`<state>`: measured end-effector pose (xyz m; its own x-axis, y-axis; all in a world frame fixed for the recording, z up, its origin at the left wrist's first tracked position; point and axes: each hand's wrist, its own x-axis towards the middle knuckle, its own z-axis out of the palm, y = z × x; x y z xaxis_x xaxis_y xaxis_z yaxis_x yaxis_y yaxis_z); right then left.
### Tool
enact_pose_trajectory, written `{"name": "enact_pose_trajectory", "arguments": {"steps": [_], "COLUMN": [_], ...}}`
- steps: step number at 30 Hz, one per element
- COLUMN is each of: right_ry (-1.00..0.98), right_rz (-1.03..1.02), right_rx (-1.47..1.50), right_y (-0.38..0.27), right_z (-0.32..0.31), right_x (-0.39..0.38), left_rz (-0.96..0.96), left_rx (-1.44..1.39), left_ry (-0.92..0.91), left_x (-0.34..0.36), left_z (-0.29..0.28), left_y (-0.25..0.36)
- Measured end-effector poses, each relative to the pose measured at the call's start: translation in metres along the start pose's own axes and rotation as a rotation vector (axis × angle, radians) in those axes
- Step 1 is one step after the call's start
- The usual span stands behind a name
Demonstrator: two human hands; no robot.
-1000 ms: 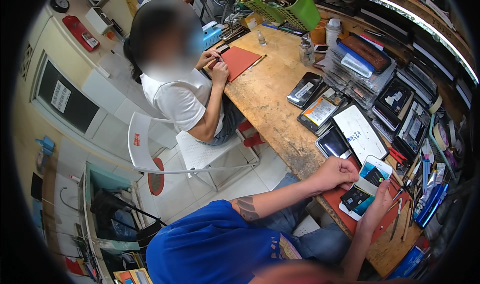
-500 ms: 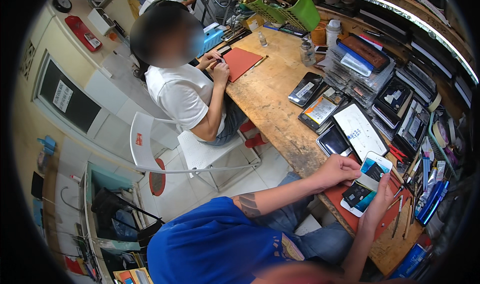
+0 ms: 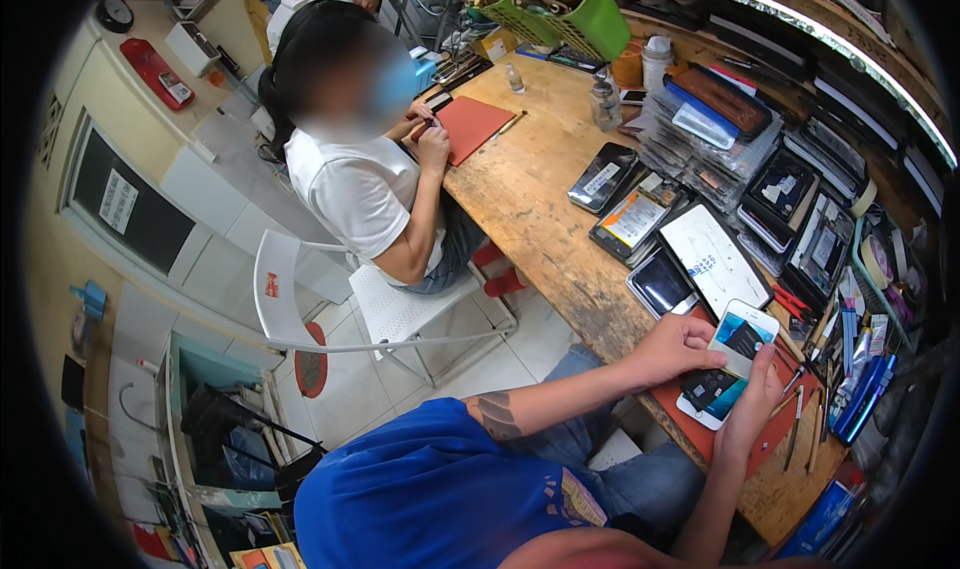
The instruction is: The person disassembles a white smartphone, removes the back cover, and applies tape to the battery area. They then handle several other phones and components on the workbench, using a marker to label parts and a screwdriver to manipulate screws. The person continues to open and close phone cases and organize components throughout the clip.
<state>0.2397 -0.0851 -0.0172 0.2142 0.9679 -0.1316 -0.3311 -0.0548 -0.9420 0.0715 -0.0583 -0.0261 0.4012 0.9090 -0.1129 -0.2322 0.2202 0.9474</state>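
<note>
My left hand (image 3: pixel 678 347) is closed in a pinch at the left edge of a pale, flat piece (image 3: pixel 732 362) over a white phone (image 3: pixel 700 407) with a lit teal screen. My right hand (image 3: pixel 750 414) grips that phone from its right side, thumb on the front. Black flat parts (image 3: pixel 708 383) lie on the screen above and below the pale piece. Both hands are over an orange-red mat (image 3: pixel 770 449) at the bench edge, beside slim tools (image 3: pixel 800 419).
The wooden bench (image 3: pixel 540 239) carries a white board (image 3: pixel 710 254), stacked phones (image 3: pixel 620 219), red pliers (image 3: pixel 790 304), blue tools (image 3: pixel 865 399) and green baskets (image 3: pixel 590 19). A co-worker (image 3: pixel 355 199) on a white chair works at another red mat (image 3: pixel 470 119); another person (image 3: pixel 300 4) is behind.
My two hands and the phone have shifted slightly upward in the view, with the grip looking much the same. The co-worker's head has turned or shifted slightly.
</note>
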Motion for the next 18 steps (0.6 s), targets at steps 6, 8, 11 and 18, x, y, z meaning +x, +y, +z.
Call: {"name": "enact_pose_trajectory", "arguments": {"steps": [6, 8, 11, 18], "right_ry": [-0.030, -0.024, -0.033, -0.065], "right_rz": [-0.013, -0.014, -0.011, -0.016], "right_rx": [-0.003, -0.027, -0.009, -0.013], "right_y": [0.002, 0.002, 0.002, 0.000], "right_z": [-0.003, -0.003, -0.002, -0.002], "right_x": [0.000, 0.000, -0.001, -0.001], "left_rz": [-0.076, -0.072, -0.088, -0.107], "left_rx": [-0.099, -0.075, -0.052, -0.038], "left_ry": [-0.028, -0.032, -0.037, -0.069], "left_x": [0.002, 0.002, 0.001, 0.002], "left_z": [-0.010, -0.012, -0.014, -0.017], "left_y": [-0.006, -0.006, -0.003, 0.001]}}
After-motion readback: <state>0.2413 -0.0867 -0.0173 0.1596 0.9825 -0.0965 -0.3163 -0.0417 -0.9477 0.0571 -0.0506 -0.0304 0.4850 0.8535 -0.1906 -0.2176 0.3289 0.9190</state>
